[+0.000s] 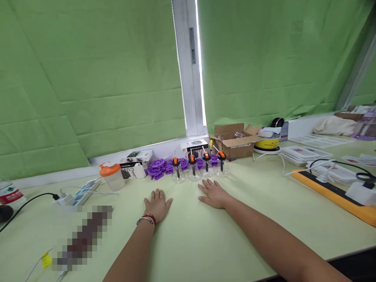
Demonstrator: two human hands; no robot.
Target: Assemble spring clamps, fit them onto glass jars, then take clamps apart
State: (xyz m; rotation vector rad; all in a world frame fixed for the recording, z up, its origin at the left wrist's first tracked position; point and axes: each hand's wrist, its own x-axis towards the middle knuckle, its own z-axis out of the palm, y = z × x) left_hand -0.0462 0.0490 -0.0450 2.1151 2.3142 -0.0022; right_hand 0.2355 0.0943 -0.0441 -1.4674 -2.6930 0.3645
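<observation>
My left hand (158,206) lies flat on the pale green table (188,243), fingers spread, with bracelets at the wrist. To its right, my right hand (214,194) also rests flat with fingers apart. Neither hand holds anything. Just beyond them stands a row of several small transparent containers (194,175) with black and orange tops, each with a thin stick pointing up. My right hand is nearest to these and does not appear to touch them. Purple openwork plastic parts (158,166) lie piled behind the row, partly hidden by it.
At the left are an orange-lidded shaker cup (112,178), a power strip (86,191) with cables and a blurred-out item (85,237). Small boxes (133,170) and an open cardboard box (239,148) line the back. An orange-and-black bar (331,194) and stacked white packets (305,154) lie right.
</observation>
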